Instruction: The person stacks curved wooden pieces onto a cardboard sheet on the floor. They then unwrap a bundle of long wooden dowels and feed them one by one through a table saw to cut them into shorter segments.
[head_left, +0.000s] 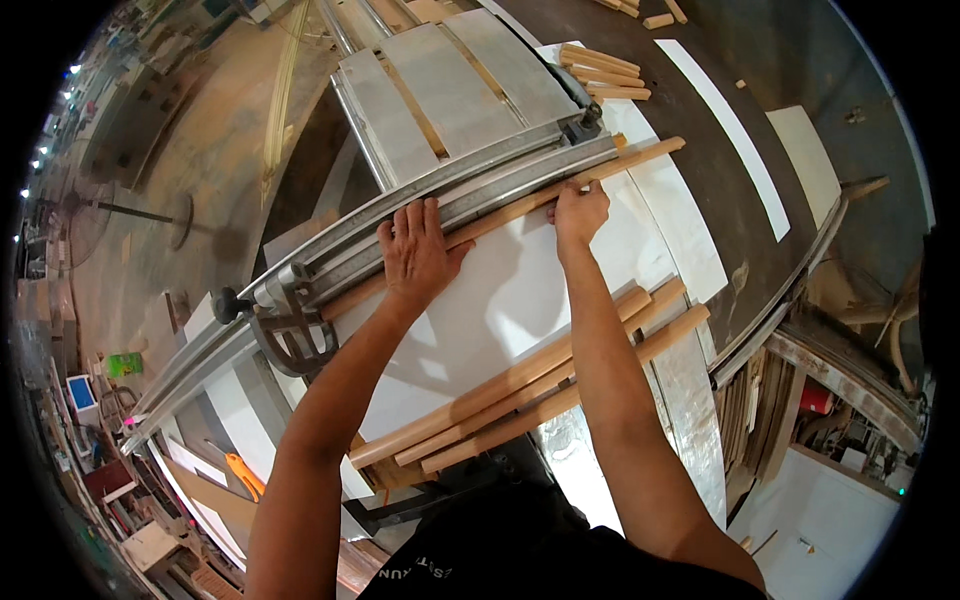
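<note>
A long, light wooden strip lies slantwise along the metal fence of a saw table. My left hand bridges both: its fingers reach over the fence while the thumb is on the near side of the strip, clasping the wood against the metal. Farther right, my right hand is closed on the same strip, fingers curled at its near edge. The strip's right end sticks out past the fence. Nearer my body, several rounded wooden strips lie side by side on the white board, partly covered by my right forearm.
A sliding metal table with slots stands beyond the fence. Short wood pieces are bunched at the far right. A black-knobbed clamp is at the fence's left end. An orange-handled tool lies lower left, and a fan stands farther left.
</note>
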